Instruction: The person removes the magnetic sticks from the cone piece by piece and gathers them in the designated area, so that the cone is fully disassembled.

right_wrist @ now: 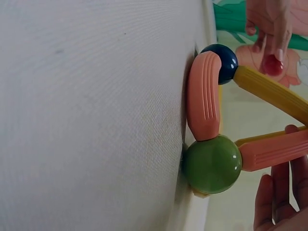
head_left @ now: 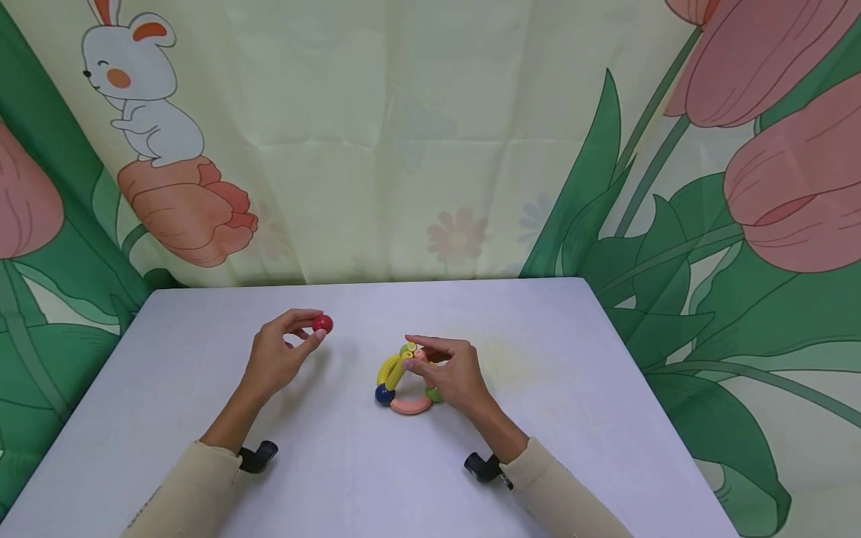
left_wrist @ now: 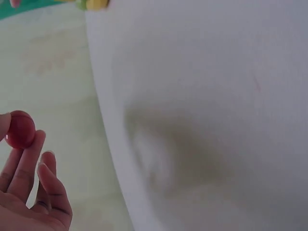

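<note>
Red ball (head_left: 323, 323) in left grip (head_left: 277, 355), rods (head_left: 412, 406)

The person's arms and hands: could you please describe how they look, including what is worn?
The left sleeve and right sleeve are long and beige; small dark marks, unreadable, run along the left one. A small black camera sits at the left wrist and right wrist. The left hand and right hand wear no gloves.

White table (head_left: 366, 478) w/ a rod-and-ball build (head_left: 393, 373) on it
Base = blue ball (head_left: 385, 395), curved pink rod (head_left: 411, 406) & green ball (right_wrist: 211, 164), approx mid-table; also a faint yellowish patch (head_left: 507, 362) on the tabletop, R of it.
</note>
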A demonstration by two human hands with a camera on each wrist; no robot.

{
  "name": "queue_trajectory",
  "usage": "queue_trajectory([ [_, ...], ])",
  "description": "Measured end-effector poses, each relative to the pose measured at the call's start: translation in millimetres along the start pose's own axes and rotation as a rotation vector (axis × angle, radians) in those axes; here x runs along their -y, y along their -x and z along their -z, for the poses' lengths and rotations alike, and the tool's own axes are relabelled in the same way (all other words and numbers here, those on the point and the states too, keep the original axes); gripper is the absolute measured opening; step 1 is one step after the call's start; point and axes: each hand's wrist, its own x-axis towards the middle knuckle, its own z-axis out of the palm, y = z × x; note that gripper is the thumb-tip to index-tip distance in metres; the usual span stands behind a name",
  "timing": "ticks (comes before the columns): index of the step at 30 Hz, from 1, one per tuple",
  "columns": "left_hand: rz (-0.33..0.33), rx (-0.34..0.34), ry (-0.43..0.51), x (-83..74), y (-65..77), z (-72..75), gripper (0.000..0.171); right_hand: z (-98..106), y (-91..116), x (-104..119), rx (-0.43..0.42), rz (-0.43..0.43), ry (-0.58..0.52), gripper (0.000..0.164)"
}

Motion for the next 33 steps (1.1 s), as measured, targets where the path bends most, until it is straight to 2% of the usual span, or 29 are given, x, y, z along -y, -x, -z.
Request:
queue_trajectory([
  [10,0.01,-0.008,-0.102,26.0,-10.5,25.6,0.045,1,-1,0,-0.006,0.007,0.004,0.04],
  [14,0.044,-0.013,-0.134,37.1,-16.6,35.6,0.046,1,0,-1,-0.003,0.002,0.002,0.039],
  [22,0.106,0.036,-0.193,61.3,-32.8,55.7,0.047,2,-1,-1,-0.005,-0.004,-0.002,0.041],
  [28,0.187,0.067,-0.21,79.7,-44.9,63.6,0.05,0,0,-2,-0.014,-0.012,0.008,0.041],
  [33,0.245,0.072,-0.224,87.0,-49.4,66.9,0.05,0,0,-1,-0.011,-0.018,0.001,0.04],
])
